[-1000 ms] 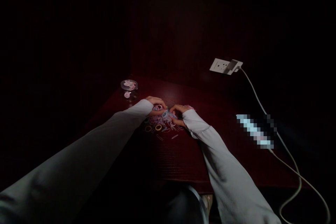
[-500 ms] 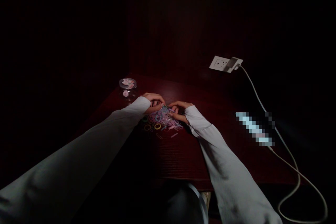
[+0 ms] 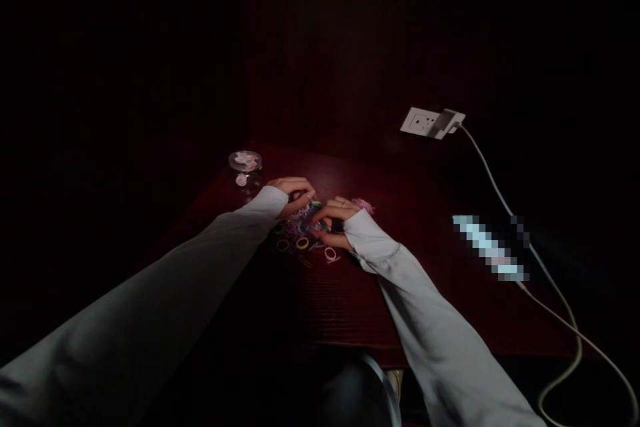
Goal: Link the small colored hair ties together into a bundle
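A pile of small coloured hair ties (image 3: pixel 299 223), mostly purple, pink and blue, lies on the dark red table. My left hand (image 3: pixel 295 195) curves over the pile's left and back side, fingers bent; whether it grips any is too small to tell. My right hand (image 3: pixel 334 220) reaches into the right side with thumb and fingers apart, touching the ties. A yellow ring (image 3: pixel 303 243) and a pink ring (image 3: pixel 331 254) lie in front. Behind my right wrist sits a small pink bunch (image 3: pixel 364 205).
A clear jar (image 3: pixel 245 170) with a pink-and-white lid label stands at the table's back left. On the right are a wall socket (image 3: pixel 423 123) with a charger, a white cable (image 3: pixel 493 180) and a pixelated device (image 3: pixel 487 247).
My right hand has moved left and slightly down into the pile. A pink bunch now shows behind my right wrist, and a pink ring lies at the front.
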`<state>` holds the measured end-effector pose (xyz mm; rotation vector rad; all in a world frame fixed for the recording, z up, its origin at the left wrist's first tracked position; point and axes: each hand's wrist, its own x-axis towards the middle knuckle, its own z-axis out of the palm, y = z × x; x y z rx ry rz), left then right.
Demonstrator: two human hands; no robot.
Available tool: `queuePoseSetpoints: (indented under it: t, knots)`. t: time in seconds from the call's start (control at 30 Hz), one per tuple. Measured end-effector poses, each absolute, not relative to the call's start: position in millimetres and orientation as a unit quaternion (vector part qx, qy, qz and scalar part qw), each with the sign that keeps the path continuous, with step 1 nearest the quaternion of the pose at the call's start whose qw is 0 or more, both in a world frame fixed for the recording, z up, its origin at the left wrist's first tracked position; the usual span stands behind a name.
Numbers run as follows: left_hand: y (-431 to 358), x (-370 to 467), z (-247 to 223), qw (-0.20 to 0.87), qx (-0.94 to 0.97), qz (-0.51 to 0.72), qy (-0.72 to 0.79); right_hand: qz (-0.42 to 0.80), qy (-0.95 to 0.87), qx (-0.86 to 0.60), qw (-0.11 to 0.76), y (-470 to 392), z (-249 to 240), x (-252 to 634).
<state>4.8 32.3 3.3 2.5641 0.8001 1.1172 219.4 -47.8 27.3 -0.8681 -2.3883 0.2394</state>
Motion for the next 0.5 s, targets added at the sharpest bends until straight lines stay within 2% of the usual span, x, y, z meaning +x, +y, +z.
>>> queuePoseSetpoints:
  t: [0.23, 0.5]
  knots:
    - [29.1, 4.3, 11.3, 0.1, 0.887, 0.398, 0.211, 0.075, -0.927, -0.305, 0.205, -54.8, 25.4, 212.5]
    - [26.6, 3.8, 13.6, 0.102, 0.891, 0.378, 0.231, 0.086, -0.925, -0.301, 0.217, -46.6, 16.5, 214.9]
